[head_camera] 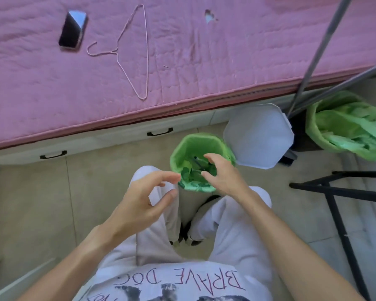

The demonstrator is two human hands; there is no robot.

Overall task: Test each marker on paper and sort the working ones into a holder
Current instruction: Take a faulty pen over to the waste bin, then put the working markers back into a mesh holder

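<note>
Your white shirt with its printed lettering fills the bottom edge, and both forearms reach forward from it toward the small bin with the green liner, which stands on the tiled floor between your feet and the bed. Your left hand hovers just short of the bin's near-left rim, palm turned inward, fingers loosely spread and slightly bent, holding nothing. Your right hand hangs over the bin's near-right rim, fingers relaxed and parted, thumb out, also holding nothing. Inside the bin, a dark marker lies slanted on the liner just beyond your right fingertips. A white lid stands open on the bin's right side. Beyond the bin, a phone and a wire hanger lie on the pink bedcover.
</note>
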